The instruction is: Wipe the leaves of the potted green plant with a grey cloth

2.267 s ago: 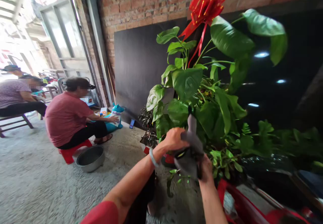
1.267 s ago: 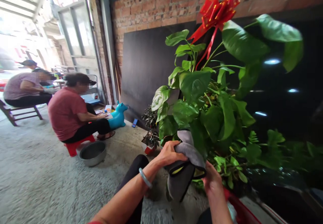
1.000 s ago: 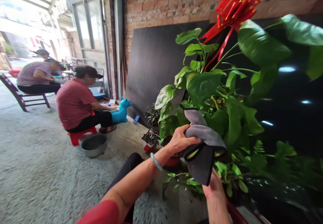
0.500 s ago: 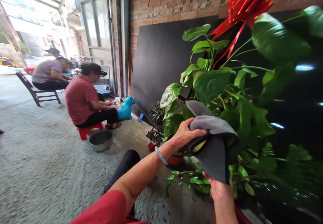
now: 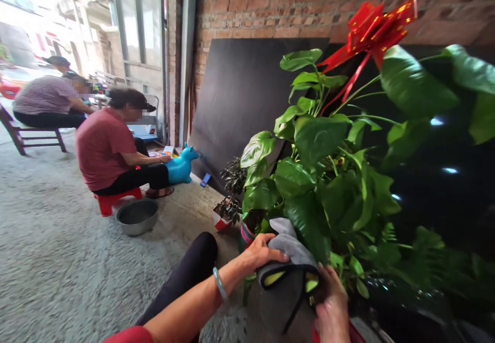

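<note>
Step in hand: wiping foliage of the large green broad-leaved potted plant with the grey microfibre cloth with black edging; judged best done by supporting each leaf from beneath with one palm and drawing the cloth from stem toward tip, lightly, so no stalk bends or tears.
Left hand: closed on the cloth's upper fold, thumb on top, fingers curled beneath; pale green bangle at the wrist.
Right hand: at 5 o'clock of frame, gripping the cloth's right edge, fingers folded over the black hem.
Hands, relative: close together, joined by the cloth, not touching each other.
Cloth position: low centre, at 6 o'clock of the plant's lowest leaves, just below them; contact with a leaf cannot be told.
Plant: red ribbon bow at 12 o'clock; small dark-leaved pot plant at 9 o'clock.
Surroundings: seated person in a red shirt at 9 o'clock, grey metal basin on the concrete floor just beside.
</note>
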`<state>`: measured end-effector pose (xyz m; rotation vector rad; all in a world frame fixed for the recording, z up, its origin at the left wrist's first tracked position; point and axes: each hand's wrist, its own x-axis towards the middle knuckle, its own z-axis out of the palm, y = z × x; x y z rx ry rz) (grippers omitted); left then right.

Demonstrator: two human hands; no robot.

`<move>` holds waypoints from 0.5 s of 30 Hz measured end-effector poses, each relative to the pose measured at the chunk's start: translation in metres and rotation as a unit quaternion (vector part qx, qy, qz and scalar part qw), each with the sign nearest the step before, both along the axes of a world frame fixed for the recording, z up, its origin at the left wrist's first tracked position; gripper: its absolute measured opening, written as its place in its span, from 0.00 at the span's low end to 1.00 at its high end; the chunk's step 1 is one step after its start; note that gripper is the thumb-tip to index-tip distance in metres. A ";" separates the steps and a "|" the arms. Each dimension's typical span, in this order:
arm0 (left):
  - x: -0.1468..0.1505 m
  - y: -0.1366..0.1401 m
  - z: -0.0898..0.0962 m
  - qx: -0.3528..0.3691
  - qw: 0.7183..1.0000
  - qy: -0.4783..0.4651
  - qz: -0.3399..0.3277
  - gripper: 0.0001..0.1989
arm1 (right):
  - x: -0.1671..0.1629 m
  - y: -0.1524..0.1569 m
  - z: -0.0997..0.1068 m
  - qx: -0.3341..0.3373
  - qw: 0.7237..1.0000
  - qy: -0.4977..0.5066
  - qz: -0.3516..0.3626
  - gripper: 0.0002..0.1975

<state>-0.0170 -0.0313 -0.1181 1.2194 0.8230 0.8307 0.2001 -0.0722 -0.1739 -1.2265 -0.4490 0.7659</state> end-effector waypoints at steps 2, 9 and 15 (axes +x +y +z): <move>-0.003 0.000 0.004 0.000 1.000 0.004 0.011 0.29 | -0.003 -0.004 -0.001 0.000 1.000 -0.016 0.006 0.26; -0.014 -0.009 0.015 0.101 0.994 0.032 0.027 0.23 | -0.017 -0.055 0.009 -0.037 0.998 -0.045 -0.037 0.31; -0.003 -0.018 0.022 0.092 0.993 -0.025 0.064 0.24 | -0.055 -0.094 0.036 -0.040 0.978 -0.196 0.060 0.40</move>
